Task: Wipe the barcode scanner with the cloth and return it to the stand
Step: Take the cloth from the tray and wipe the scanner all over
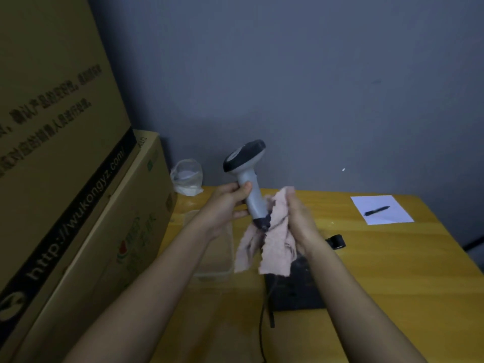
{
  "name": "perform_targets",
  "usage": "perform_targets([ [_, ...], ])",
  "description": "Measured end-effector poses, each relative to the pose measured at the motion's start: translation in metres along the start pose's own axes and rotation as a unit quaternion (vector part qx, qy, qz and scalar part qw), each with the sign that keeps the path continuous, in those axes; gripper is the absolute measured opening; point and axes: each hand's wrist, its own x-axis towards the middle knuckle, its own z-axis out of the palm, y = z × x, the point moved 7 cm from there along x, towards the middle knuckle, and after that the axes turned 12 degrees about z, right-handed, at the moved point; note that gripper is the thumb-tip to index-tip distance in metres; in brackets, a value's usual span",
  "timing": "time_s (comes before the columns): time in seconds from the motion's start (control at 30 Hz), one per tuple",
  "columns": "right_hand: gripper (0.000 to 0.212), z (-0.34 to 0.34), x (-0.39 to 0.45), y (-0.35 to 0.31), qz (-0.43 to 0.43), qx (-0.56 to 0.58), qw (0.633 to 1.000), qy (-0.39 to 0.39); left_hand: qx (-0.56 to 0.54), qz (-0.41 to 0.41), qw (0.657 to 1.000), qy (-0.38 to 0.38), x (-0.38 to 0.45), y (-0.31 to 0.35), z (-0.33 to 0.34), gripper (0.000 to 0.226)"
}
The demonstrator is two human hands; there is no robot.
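Head view: left hand (230, 197) is closed round the grey handle of the barcode scanner (248, 179), holding it upright above the counter (392, 271) so its lower end is exposed. Right hand (296, 213) grips the pink cloth (275, 244), pressed against the handle's base. Nearer, the dark stand (298, 289) waits beneath, apparently for the return.

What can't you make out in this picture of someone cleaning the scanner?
All in the head view:
- Stand: mostly hidden behind the cloth and right forearm; its shape is unclear.
- Scanner: its base end is wrapped by the cloth; its window faces away.
- Right hand: fingers buried in the cloth.
- Cardboard boxes: print blurred, cut off by the left edge.
- Cable: runs off the bottom edge.
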Motion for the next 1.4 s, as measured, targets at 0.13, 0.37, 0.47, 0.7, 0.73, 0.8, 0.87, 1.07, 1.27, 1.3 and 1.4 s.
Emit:
perform_targets([
  [0.13, 0.048, -0.002, -0.008, -0.022, -0.043, 0.065, 0.997, 0.028, 0.032, 0.019, 0.999, 0.0, 0.002, 0.002, -0.002, 0.025],
  [0.37, 0.035, 0.043, -0.016, -0.025, -0.156, -0.079, 0.977, 0.119, 0.025, 0.044, 0.999, 0.017, -0.002, 0.002, 0.013, 0.018],
  [0.47, 0.027, 0.042, -0.016, -0.026, -0.163, -0.08, 0.976, 0.121, 0.071, 0.065, 0.995, 0.034, -0.003, 0.004, 0.011, 0.014],
  [0.7, 0.022, 0.037, -0.024, -0.018, -0.215, -0.308, 0.925, 0.055, 0.017, 0.024, 0.994, 0.101, 0.008, 0.003, -0.007, 0.009],
  [0.73, 0.022, 0.034, -0.024, -0.018, -0.229, -0.358, 0.904, 0.04, 0.021, 0.021, 0.995, 0.096, 0.01, 0.004, -0.008, 0.009],
  [0.8, 0.022, 0.027, -0.022, -0.021, -0.25, -0.463, 0.85, 0.01, 0.016, 0.017, 0.996, 0.082, 0.009, 0.005, -0.007, 0.011],
  [0.87, 0.021, 0.017, -0.015, -0.021, -0.232, -0.572, 0.786, -0.02, 0.021, 0.015, 0.998, 0.059, 0.008, 0.005, -0.006, 0.017],
  [1.07, 0.02, 0.0, -0.022, -0.044, -0.184, -0.211, 0.96, 0.029, -0.003, 0.023, 1.0, 0.002, 0.009, 0.005, 0.0, 0.025],
  [1.27, 0.018, 0.036, -0.025, -0.025, -0.218, -0.22, 0.95, 0.04, -0.089, 0.03, 0.993, 0.065, 0.008, 0.005, 0.003, 0.014],
  [1.3, 0.018, 0.032, -0.025, -0.025, -0.245, -0.285, 0.926, 0.035, -0.092, 0.028, 0.992, 0.086, 0.009, 0.006, -0.003, 0.014],
  [1.4, 0.017, 0.019, -0.026, -0.023, -0.256, -0.447, 0.857, -0.026, -0.025, 0.037, 0.995, 0.092, 0.013, 0.006, -0.018, 0.015],
])
